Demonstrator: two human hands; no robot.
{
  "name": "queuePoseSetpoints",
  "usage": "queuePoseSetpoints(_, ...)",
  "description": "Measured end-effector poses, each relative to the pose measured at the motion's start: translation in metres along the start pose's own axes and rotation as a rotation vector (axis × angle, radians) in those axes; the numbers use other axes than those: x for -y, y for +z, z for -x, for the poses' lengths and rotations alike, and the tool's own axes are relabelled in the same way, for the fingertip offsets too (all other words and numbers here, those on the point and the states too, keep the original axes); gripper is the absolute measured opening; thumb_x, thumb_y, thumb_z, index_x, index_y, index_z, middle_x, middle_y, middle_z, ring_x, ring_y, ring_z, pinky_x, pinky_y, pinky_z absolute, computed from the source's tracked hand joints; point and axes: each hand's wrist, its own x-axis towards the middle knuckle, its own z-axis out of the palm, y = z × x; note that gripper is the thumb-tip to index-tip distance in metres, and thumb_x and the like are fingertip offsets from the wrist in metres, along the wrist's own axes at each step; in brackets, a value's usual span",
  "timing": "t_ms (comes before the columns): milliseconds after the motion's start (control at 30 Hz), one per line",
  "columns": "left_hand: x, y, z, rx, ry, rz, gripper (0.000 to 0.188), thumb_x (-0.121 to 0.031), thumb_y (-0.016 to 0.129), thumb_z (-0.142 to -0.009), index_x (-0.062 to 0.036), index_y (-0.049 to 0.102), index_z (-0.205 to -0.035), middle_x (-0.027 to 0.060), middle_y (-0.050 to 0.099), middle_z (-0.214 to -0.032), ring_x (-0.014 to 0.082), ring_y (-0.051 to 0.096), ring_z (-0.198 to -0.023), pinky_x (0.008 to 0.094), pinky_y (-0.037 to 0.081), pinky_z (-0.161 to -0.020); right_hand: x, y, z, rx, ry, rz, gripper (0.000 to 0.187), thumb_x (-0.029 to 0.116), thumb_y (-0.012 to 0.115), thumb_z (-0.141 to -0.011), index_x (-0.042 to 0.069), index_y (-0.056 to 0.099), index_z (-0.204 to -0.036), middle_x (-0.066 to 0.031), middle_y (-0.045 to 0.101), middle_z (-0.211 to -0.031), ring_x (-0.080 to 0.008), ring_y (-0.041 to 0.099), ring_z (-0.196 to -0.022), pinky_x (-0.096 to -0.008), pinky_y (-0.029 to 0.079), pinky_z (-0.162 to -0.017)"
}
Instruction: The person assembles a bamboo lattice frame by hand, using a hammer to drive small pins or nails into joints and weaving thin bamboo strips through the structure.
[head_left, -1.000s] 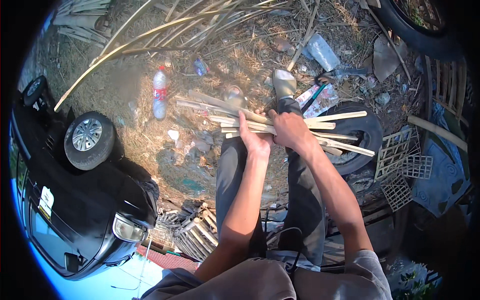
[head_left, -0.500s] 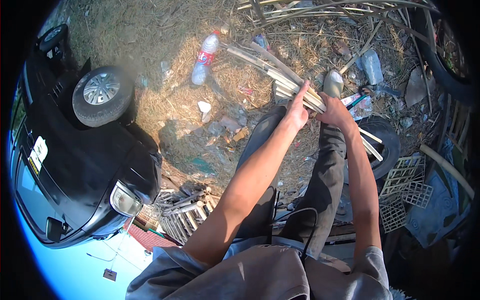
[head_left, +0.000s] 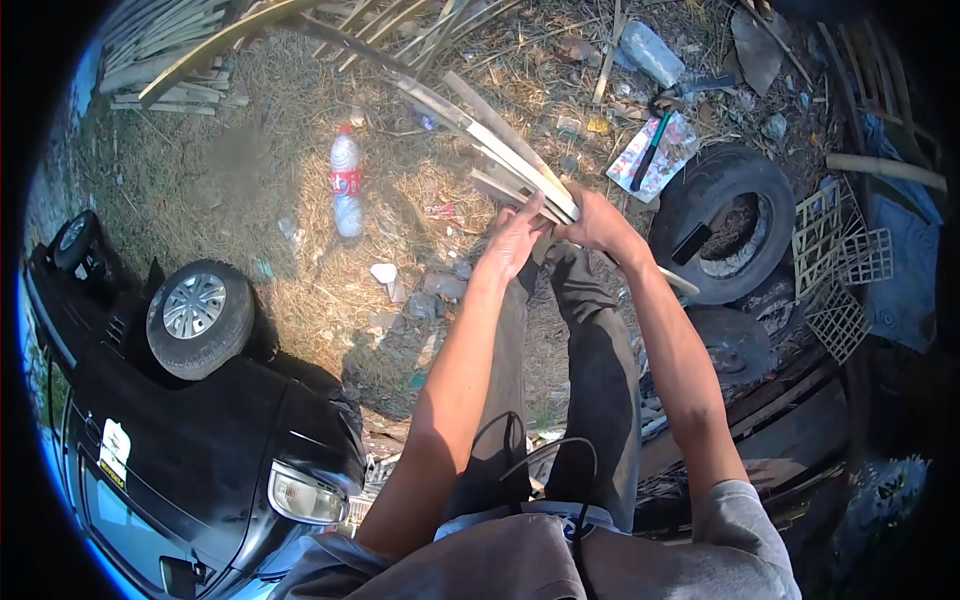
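Observation:
A bundle of pale bamboo strips (head_left: pixel 510 150) is held in both my hands, slanting from the far left down toward my right forearm. My left hand (head_left: pixel 513 242) closes round the strips from the left, its thumb lying along them. Close beside it, my right hand (head_left: pixel 597 220) is wrapped over the same bundle, its fingers partly hidden. One strip end (head_left: pixel 680 281) pokes out beyond my right forearm. Right of the hands, a green-and-black handled tool (head_left: pixel 652 150) lies on a printed sheet (head_left: pixel 680 140); its kind is unclear.
A tyre (head_left: pixel 675 215) lies on the right with a small black object (head_left: pixel 692 243) on it. Lattice panels (head_left: pixel 818 240) are farther right. A plastic bottle (head_left: pixel 346 185) rests on dry grass. A black vehicle (head_left: pixel 210 440) stands at left. Bamboo slats (head_left: pixel 165 45) lie at the far left.
The view has swung rightward, so the vehicle and bottle sit lower or farther left. Both hands still hold the bamboo strips. More slats at the far left have come into view.

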Motion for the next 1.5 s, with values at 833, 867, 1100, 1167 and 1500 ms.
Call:
queuePoseSetpoints(833, 0.068, -0.161, -0.24, 0.905, 0.51, -2.258, 0.026, -0.031, 0.064, -0.091, -0.0066, 0.066, -0.098, 0.0118, 0.058, -0.1, 0.0313, 0.052, -0.106, 0.0452, 0.041, -0.092, -0.396, 0.216, 0.056, -0.864, 0.693, -0.291, 0.058, 0.019, 0.076, -0.081, 0.0, 0.048, -0.128, -0.0321, 0.066, -0.1, -0.0497, 0.065, -0.096, -0.0518, 0.051, -0.079)
queuePoseSetpoints(867, 0.075, -0.173, -0.25, 0.804, 0.559, -2.182, 0.025, -0.031, 0.064, -0.091, -0.0074, 0.066, -0.099, 0.0114, 0.057, -0.099, 0.032, 0.053, -0.104, 0.0463, 0.04, -0.092, -0.409, 0.228, 0.054, -0.888, 0.699, -0.293, 0.058, 0.019, 0.076, -0.081, 0.0, 0.048, -0.128, -0.0321, 0.066, -0.1, -0.0497, 0.065, -0.096, -0.0518, 0.051, -0.079)
queuePoseSetpoints(1100, 0.098, -0.219, -0.284, 0.816, 0.774, -1.997, 0.033, -0.024, 0.067, -0.086, -0.0124, 0.066, -0.117, 0.0097, 0.056, -0.097, 0.0327, 0.052, -0.095, 0.0458, 0.041, -0.087, -0.444, 0.235, 0.058, -1.01, 0.62, -0.268, 0.055, 0.025, 0.078, -0.079, -0.004, 0.053, -0.119, -0.026, 0.067, -0.093, -0.0456, 0.068, -0.084, -0.0454, 0.051, -0.071)
queuePoseSetpoints(1167, 0.082, -0.23, -0.3, 0.874, 0.928, -2.077, 0.037, -0.019, 0.068, -0.085, -0.0149, 0.065, -0.122, 0.01, 0.055, -0.091, 0.0319, 0.052, -0.09, 0.0444, 0.042, -0.083, -0.433, 0.22, 0.045, -0.983, 0.586, -0.389, 0.053, 0.023, 0.076, -0.079, -0.003, 0.054, -0.119, -0.0247, 0.067, -0.092, -0.0449, 0.067, -0.083, -0.0457, 0.05, -0.071)
queuePoseSetpoints(1500, 0.087, -0.212, -0.29, 0.827, 0.841, -1.936, 0.045, -0.018, 0.068, -0.085, -0.0161, 0.06, -0.129, 0.008, 0.055, -0.088, 0.0294, 0.052, -0.088, 0.0436, 0.042, -0.084, -0.513, 0.282, 0.12, -1.565, 0.898, -0.358, 0.049, 0.021, 0.076, -0.078, -0.003, 0.057, -0.115, -0.0228, 0.07, -0.095, -0.0406, 0.069, -0.083, -0.0435, 0.053, -0.073)
